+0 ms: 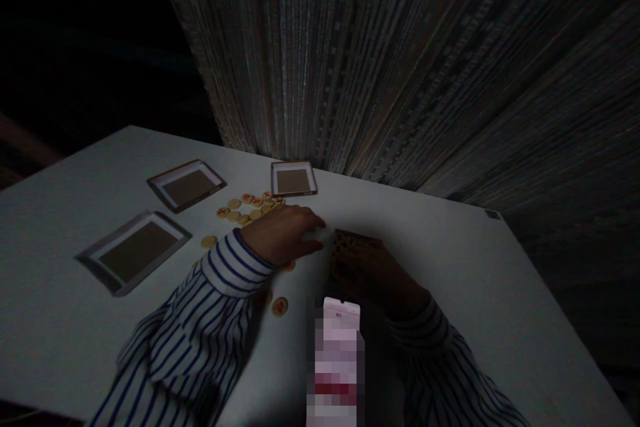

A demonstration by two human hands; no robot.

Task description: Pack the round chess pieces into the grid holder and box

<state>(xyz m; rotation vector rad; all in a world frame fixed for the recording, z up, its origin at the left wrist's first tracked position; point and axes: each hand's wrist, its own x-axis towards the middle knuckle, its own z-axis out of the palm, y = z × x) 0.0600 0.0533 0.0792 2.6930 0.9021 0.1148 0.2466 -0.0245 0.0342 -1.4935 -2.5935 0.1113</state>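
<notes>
On a white table, my left hand lies palm down with fingers stretched toward a dark wooden block with holes. My right hand rests in shadow over that block, its fingers dim and hard to read. Several round tan game pieces with red marks lie scattered just beyond my left hand; one more piece lies under my left forearm. Both arms wear blue-striped white sleeves.
Three shallow box trays stand on the table: one at the left, one further back, and a small one by the striped curtain. A blurred pink-white tag hangs near me.
</notes>
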